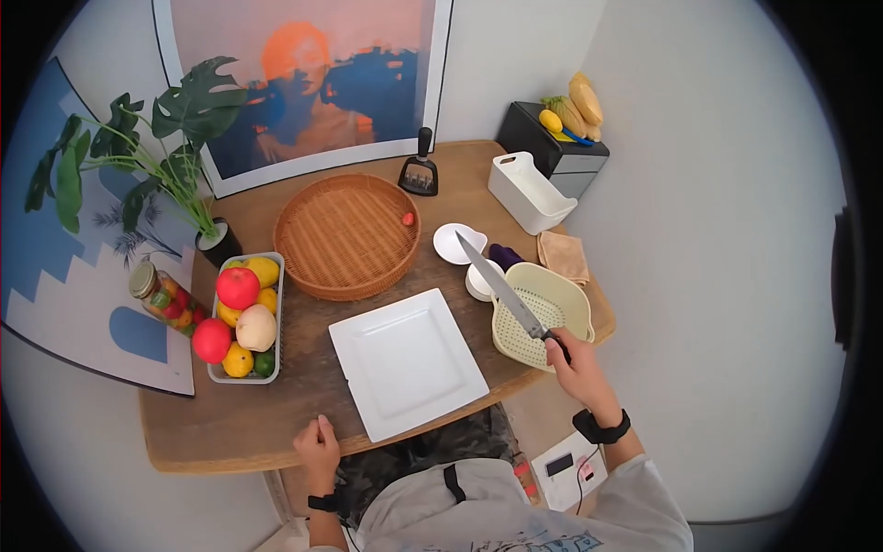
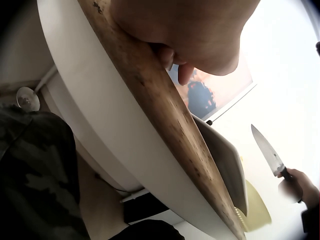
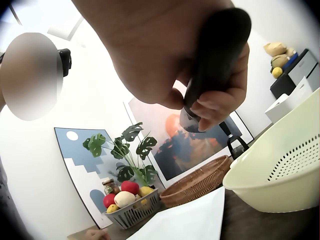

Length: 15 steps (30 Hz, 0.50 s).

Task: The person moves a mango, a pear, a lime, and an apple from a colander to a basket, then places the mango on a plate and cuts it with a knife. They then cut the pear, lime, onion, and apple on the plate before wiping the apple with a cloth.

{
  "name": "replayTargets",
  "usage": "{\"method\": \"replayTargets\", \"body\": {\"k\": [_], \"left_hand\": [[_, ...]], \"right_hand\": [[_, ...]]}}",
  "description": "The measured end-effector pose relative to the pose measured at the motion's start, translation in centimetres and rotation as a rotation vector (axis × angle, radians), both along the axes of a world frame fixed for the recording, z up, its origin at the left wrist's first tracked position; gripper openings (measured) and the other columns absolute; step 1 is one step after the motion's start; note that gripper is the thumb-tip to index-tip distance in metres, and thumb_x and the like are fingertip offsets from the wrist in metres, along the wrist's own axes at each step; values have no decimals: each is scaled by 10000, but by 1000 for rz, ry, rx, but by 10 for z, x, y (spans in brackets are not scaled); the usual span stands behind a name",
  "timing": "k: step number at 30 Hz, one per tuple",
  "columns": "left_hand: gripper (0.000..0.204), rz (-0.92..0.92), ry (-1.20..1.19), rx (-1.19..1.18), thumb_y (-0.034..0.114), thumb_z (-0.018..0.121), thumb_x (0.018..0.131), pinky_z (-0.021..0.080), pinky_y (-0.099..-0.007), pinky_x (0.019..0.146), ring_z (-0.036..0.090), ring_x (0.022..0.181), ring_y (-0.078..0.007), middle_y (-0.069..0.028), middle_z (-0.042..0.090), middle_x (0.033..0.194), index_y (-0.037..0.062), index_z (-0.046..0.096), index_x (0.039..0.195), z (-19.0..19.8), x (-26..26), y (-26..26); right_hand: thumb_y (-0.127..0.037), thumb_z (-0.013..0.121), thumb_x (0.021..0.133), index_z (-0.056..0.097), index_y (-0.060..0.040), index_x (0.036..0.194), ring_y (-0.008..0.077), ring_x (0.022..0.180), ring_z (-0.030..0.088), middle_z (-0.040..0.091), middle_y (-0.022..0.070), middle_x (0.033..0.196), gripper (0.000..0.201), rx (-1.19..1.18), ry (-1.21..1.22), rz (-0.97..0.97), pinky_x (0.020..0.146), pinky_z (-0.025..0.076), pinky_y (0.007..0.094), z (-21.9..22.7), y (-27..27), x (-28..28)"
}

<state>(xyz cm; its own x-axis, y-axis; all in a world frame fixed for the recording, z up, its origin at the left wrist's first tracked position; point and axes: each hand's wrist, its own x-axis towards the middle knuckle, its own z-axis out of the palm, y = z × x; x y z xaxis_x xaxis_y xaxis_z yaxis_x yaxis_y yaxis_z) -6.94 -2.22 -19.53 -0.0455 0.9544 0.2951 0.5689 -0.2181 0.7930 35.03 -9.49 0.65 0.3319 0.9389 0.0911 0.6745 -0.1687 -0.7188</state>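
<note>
My right hand (image 1: 572, 368) grips the black handle of a kitchen knife (image 1: 506, 293). Its blade points up and to the left, overlapping the pale green colander (image 1: 578, 304) and small white dishes in the head view. The right wrist view shows the fingers wrapped around the knife handle (image 3: 217, 55). At the table's front edge rests my left hand (image 1: 318, 451), fingers loosely curled and holding nothing. Nearest to it lies a square white plate (image 1: 409, 368). A round wicker tray (image 1: 308, 235) behind the plate holds a small red piece (image 1: 408, 219).
On the left stand a grey basket of fruit (image 1: 279, 317), a glass jar (image 1: 158, 293) and a potted plant (image 1: 217, 241). A white bin (image 1: 529, 198), a brown cloth (image 1: 563, 256) and a dark purple item (image 1: 504, 257) are at the right. Behind the tray is a black-handled tool (image 1: 420, 170).
</note>
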Motion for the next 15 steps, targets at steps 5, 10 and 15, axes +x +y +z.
{"method": "replayTargets", "body": {"k": [5, 10, 15], "left_hand": [[308, 72, -36, 30, 160, 536, 1028, 354, -379, 503, 461, 484, -236, -122, 475, 564, 0, 552, 766, 9, 5, 0], [303, 197, -225, -110, 181, 451, 1072, 377, -334, 532, 461, 549, -154, -75, 485, 627, 5, 486, 828, 27, 2, 4], [346, -182, -68, -10, 197, 408, 1096, 303, -265, 497, 395, 552, -84, 5, 401, 598, 41, 432, 787, 110, 17, 43]], "right_hand": [[-196, 577, 1003, 622, 34, 1123, 286, 623, 594, 620, 189, 720, 264, -30, 41, 0, 621, 479, 374, -3, -13, -17], [-212, 580, 1003, 616, 20, 1142, 286, 628, 612, 631, 169, 716, 273, -133, 206, 18, 628, 491, 377, -39, -35, -38], [-238, 553, 1021, 599, 17, 1125, 350, 642, 638, 639, 187, 726, 280, -114, 437, 56, 619, 494, 411, -76, -53, -72]]}}
